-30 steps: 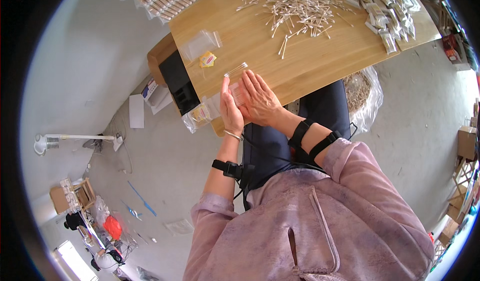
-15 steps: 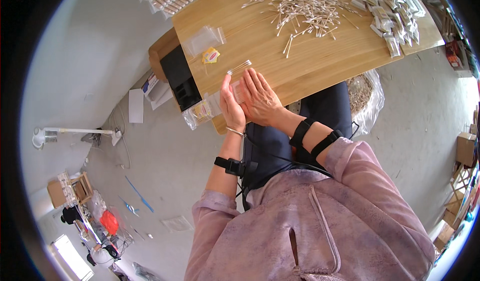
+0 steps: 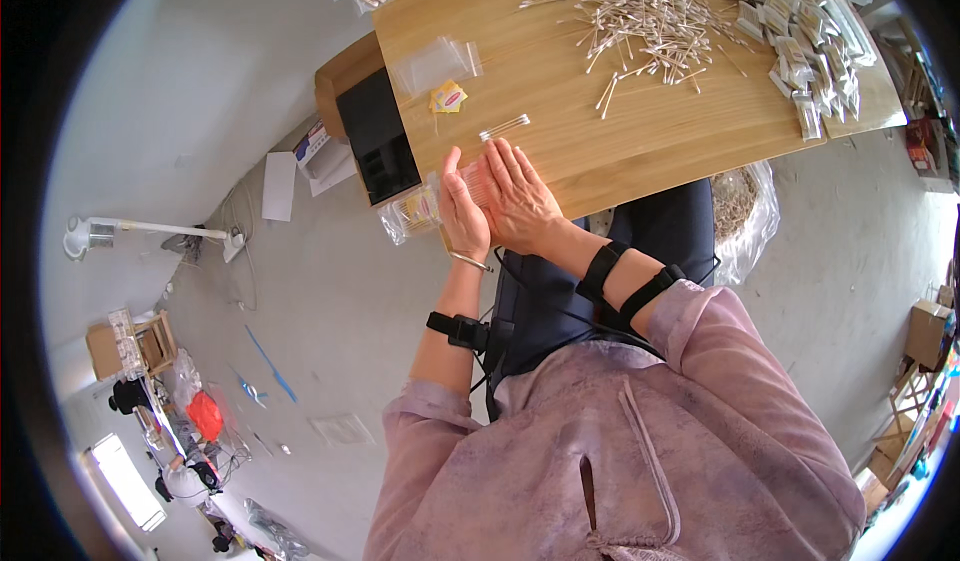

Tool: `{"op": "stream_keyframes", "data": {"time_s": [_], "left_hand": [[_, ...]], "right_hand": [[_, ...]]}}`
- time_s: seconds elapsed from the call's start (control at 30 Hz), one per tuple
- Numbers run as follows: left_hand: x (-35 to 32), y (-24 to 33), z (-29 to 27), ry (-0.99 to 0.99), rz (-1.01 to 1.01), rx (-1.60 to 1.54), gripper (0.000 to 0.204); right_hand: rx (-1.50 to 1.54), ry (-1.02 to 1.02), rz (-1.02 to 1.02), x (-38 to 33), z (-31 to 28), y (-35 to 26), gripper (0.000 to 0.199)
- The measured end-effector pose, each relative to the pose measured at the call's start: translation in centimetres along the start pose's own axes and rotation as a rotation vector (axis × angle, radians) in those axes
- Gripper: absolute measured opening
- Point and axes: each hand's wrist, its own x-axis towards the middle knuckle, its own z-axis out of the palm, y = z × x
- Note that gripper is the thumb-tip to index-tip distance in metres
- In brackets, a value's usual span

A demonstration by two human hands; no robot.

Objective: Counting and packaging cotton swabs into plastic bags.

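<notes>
At the table's near left edge, my left hand (image 3: 464, 215) and my right hand (image 3: 522, 199) are pressed close together. Between them lies a row of cotton swabs (image 3: 472, 183), partly covered by the fingers; whether a bag surrounds it, I cannot tell. The right fingers lie straight and side by side against the row, while the left hand supports its other side. Just beyond the fingertips, a few loose cotton swabs (image 3: 506, 127) rest on the wood. Beside my left hand, a clear bag of swabs (image 3: 410, 213) with a yellow label sits at the table corner.
Clear empty bags (image 3: 436, 65) and small yellow cards (image 3: 448, 97) lie at the table's left. A big heap of loose swabs (image 3: 650, 21) covers the far middle, with packed swabs (image 3: 815, 56) at far right. A black tray (image 3: 376, 136) adjoins the left edge.
The whole view has shifted, so the table appears farther right and slightly lower. My hands stay together around the row of swabs, with little visible movement.
</notes>
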Motion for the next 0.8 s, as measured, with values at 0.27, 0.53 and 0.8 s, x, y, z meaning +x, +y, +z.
{"op": "stream_keyframes", "data": {"time_s": [0.27,0.53,0.8], "left_hand": [[0.19,-0.32,-0.43,-0.057,-0.079,-0.153,0.069],[-0.16,-0.68,-0.45,-0.031,-0.051,-0.124,0.068],[-0.34,-0.93,-0.31,0.003,0.016,-0.021,0.068]], "right_hand": [[0.086,0.12,0.109,-0.08,0.26,-0.45,0.061],[-0.008,0.052,-0.01,-0.42,-0.22,-0.28,0.06],[-0.025,0.015,-0.071,-0.68,-0.46,-0.03,0.064]]}}
